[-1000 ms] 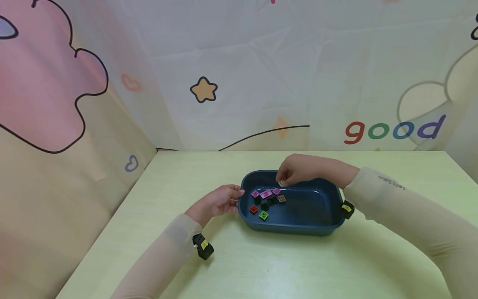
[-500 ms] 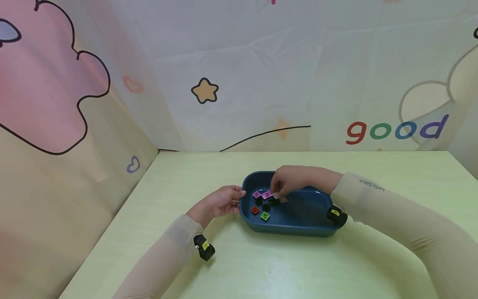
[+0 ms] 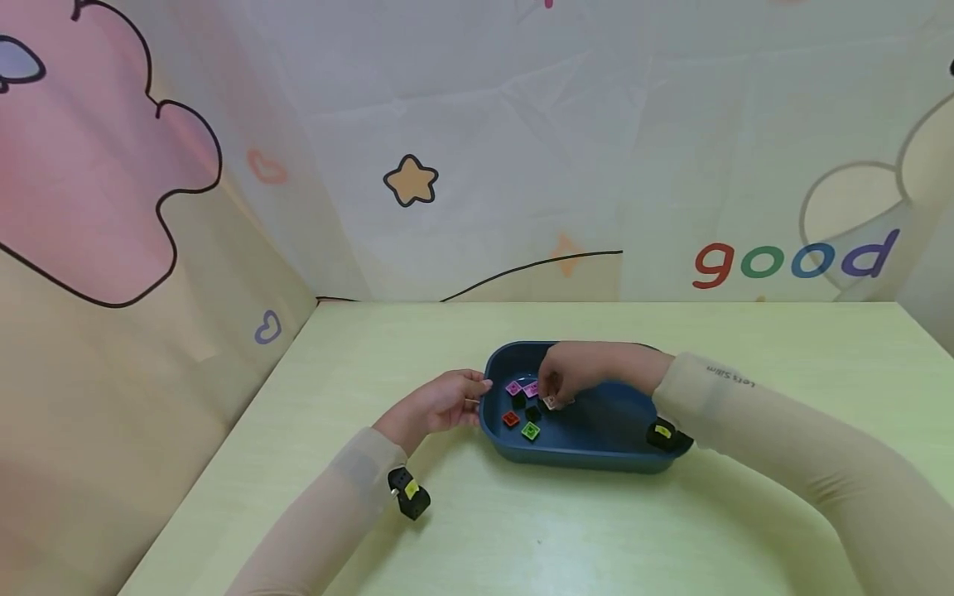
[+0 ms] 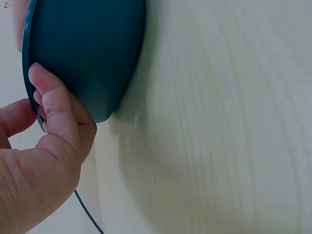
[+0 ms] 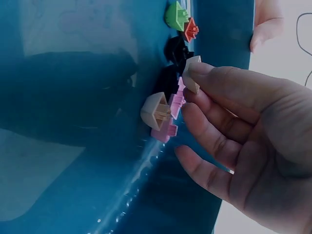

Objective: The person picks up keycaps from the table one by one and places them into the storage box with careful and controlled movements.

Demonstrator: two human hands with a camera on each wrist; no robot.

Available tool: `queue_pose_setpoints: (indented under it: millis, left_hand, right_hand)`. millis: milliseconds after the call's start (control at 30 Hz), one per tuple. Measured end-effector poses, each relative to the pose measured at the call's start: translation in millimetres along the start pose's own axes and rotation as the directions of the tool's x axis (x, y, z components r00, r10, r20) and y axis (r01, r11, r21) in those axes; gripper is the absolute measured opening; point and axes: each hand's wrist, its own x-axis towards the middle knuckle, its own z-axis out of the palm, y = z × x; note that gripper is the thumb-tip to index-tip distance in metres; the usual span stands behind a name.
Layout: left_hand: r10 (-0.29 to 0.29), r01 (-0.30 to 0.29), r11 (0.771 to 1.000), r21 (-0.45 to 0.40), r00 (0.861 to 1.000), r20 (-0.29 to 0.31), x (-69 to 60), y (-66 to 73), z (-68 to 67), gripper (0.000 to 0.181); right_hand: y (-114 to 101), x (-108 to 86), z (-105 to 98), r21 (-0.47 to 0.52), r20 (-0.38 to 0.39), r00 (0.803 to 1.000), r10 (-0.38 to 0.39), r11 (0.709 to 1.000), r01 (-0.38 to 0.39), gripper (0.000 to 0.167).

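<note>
A dark blue plastic basin (image 3: 581, 458) holds several small keycaps lying with their stems showing. My left hand (image 3: 440, 401) pinches the basin's left rim; the left wrist view shows the rim between thumb and fingers. Inside the basin, my right hand (image 3: 577, 368) pinches a beige keycap (image 5: 193, 78) between thumb and index finger, just above the others. Near it lie another beige keycap (image 5: 154, 112), pink keycaps (image 3: 513, 387), black keycaps (image 5: 175, 50), a red keycap (image 3: 510, 419) and a green keycap (image 3: 531, 430). In the head view the right hand hides part of the group.
The basin stands on a pale wood-grain table (image 3: 522, 530). A printed cloth backdrop (image 3: 492, 165) rises behind and to the left of the table. Small black cameras are strapped at both wrists. The keycaps sit toward the basin's left end.
My right hand has come down from the basin's back rim toward the keycaps, carrying the beige keycap. My left hand keeps its hold on the rim.
</note>
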Motion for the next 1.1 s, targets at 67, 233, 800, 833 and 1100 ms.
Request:
queue_pose_setpoints:
  millis: [67, 233, 800, 833, 1100]
  left_hand:
    - [-0.008, 0.008, 1.0, -0.001, 1.0, -0.005, -0.4, 0.0, -0.4, 0.016]
    - [-0.003, 0.003, 1.0, 0.002, 1.0, -0.003, -1.3, 0.1, -1.4, 0.015]
    - [-0.003, 0.003, 1.0, -0.005, 1.0, 0.003, -3.4, 1.5, 1.2, 0.013]
    - [-0.003, 0.003, 1.0, -0.005, 1.0, 0.004, -3.5, 1.6, 1.3, 0.013]
    - [-0.014, 0.014, 1.0, 0.001, 1.0, 0.01, 1.4, 2.9, 5.6, 0.011]
  right_hand:
    - [1.0, 1.1, 1.4, -0.01, 0.002, 1.0, -0.013, 1.0, 0.013, 0.011]
    - [2.3, 2.4, 3.4, -0.008, 0.002, 0.999, -0.034, 0.999, 0.034, 0.01]
    - [6.3, 7.2, 9.2, -0.027, 0.012, 1.0, -0.024, 0.999, 0.025, 0.011]
    - [6.4, 7.3, 9.3, -0.033, 0.013, 1.0, -0.028, 0.999, 0.029, 0.011]
    - [8.2, 0.5, 10.4, -0.064, -0.005, 1.0, -0.03, 0.997, 0.03, 0.013]
